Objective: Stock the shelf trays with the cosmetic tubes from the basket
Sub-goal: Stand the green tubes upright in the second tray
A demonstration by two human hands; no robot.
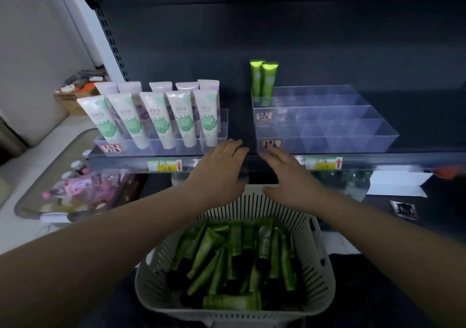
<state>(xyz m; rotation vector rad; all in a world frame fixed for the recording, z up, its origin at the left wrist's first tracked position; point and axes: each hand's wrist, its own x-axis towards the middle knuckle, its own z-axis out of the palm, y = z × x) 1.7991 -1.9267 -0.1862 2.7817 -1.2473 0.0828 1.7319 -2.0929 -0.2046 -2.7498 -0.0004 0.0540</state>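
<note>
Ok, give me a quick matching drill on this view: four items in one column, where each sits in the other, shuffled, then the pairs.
Items
1. two upright green tubes
2. white tubes with green leaves
3. lying green tubes
4. pink bottles

Places
A. in the grey basket
B. back left corner of the right tray
C. in the clear bin, low on the left
D. front row of the left tray

Pairs: 1-B, 2-D, 3-A, 4-C

Dim, soft focus, wide-angle bowing at edges (brighter left side)
</note>
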